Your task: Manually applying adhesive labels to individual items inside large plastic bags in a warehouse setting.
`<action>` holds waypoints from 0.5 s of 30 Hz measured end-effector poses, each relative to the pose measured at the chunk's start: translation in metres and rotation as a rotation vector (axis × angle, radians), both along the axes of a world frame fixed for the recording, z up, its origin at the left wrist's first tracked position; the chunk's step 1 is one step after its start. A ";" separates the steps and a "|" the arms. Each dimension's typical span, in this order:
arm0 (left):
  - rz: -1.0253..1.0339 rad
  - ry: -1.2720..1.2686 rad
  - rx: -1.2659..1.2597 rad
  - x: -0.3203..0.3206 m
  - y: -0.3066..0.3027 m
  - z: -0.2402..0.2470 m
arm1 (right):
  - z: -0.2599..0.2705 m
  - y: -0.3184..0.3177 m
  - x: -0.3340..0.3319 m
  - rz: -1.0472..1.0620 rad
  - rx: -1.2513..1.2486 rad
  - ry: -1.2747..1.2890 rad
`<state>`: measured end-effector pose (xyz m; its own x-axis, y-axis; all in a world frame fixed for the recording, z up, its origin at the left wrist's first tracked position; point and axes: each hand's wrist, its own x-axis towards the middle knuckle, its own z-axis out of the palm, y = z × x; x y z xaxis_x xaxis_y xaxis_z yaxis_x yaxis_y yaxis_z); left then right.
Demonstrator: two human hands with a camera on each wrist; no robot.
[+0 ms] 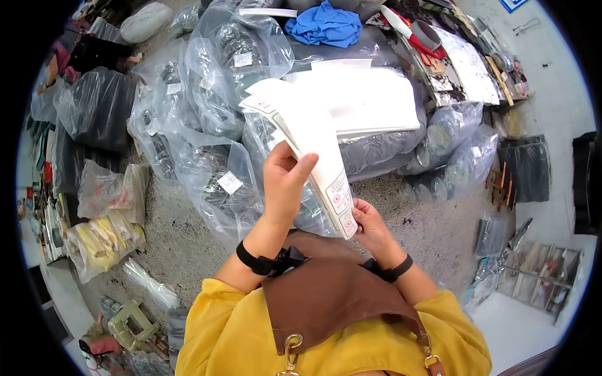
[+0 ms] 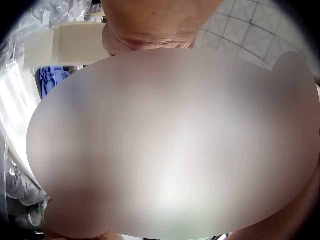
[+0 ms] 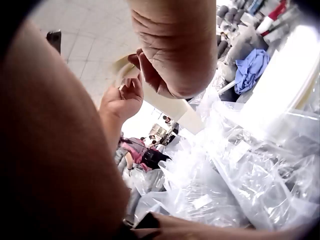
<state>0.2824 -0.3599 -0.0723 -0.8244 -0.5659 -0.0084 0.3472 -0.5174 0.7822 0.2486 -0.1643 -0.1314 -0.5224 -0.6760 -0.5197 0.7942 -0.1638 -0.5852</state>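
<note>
A folded bundle of white printed sheets, with red round marks and framed text along its lower edge, slants in front of the body in the head view. My left hand grips its left side, thumb on top and fingers curled. At the lower right end, my right hand pinches the edge. The right wrist view shows my right hand close up, with my left hand beyond at the pale sheets. A large blur hides most of the left wrist view. Beyond the bundle lies a stack of white sheets.
Clear plastic bags holding dark goods crowd the left and centre. A blue cloth lies at the back, with red-handled scissors to its right. Bagged rolls stand at right, and yellow bundles at left. Another person is in the background.
</note>
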 end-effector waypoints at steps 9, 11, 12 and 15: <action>0.061 0.113 0.081 -0.078 0.027 -0.024 | 0.006 0.022 -0.095 0.226 -0.173 -0.167; 0.121 0.084 0.121 -0.106 0.045 -0.012 | 0.011 0.033 -0.132 0.330 -0.284 -0.211; 0.129 0.062 0.113 -0.120 0.053 -0.010 | 0.029 0.034 -0.143 0.368 -0.184 -0.087; 0.240 0.012 0.120 -0.156 0.080 -0.010 | 0.031 0.063 -0.187 0.523 -0.059 0.129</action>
<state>0.1266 -0.2796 -0.0826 -0.6668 -0.7411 -0.0781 0.4803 -0.5075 0.7154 0.0618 -0.1010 -0.1002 -0.1650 -0.8889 -0.4273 0.7008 0.1992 -0.6850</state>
